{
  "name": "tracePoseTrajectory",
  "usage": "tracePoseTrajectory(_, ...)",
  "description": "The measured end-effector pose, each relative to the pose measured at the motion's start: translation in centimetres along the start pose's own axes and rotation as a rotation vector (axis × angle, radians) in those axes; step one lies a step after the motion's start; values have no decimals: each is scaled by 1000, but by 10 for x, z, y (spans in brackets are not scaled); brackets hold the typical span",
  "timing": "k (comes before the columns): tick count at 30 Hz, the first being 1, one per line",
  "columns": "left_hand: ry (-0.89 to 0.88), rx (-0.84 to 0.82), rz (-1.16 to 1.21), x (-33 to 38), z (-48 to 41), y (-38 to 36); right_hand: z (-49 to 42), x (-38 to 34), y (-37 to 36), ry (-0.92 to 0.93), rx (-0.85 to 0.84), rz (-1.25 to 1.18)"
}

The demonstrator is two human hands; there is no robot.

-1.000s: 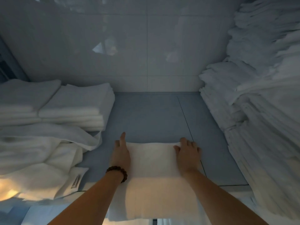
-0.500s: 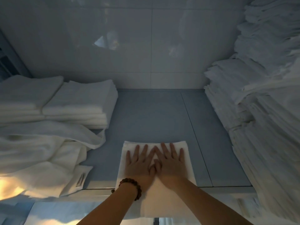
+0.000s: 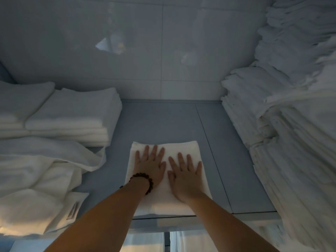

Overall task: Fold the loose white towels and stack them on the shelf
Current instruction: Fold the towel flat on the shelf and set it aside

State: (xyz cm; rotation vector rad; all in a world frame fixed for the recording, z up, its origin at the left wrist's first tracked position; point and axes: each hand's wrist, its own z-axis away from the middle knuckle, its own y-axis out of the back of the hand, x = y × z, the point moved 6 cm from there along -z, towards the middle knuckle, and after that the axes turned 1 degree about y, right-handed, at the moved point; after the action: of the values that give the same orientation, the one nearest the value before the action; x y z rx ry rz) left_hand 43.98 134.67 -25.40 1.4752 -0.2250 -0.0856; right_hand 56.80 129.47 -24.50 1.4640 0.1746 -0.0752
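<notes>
White folded towel point(image 3: 164, 148) sits flat on the shelf point(image 3: 163, 120) under both open palms, left hand point(image 3: 150, 165) and right hand point(image 3: 185, 174) gripping nothing, so an uneven push could slide it crooked.

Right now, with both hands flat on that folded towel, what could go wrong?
The folded towel lies close to the front edge of the shelf; when the left hand and right hand draw back, they could drag it off. The tall stack on the right looks ragged and uneven, so a nudge might spill it. The loose towels on the left sprawl nearby and could snag the fold.
</notes>
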Motion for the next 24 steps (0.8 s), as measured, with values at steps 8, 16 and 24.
tracePoseTrajectory(8, -83, -148, 134, 15, 20, 25, 6, -7, 18, 1, -135, -68)
tracePoseTrajectory(16, -58, 5, 86, 26, 73, 7, 32, -15, -1, 1, -108, 64)
tracePoseTrajectory(24, 20, 46, 3, 3, 104, -5, 45, 3, 4, 13, -77, 36)
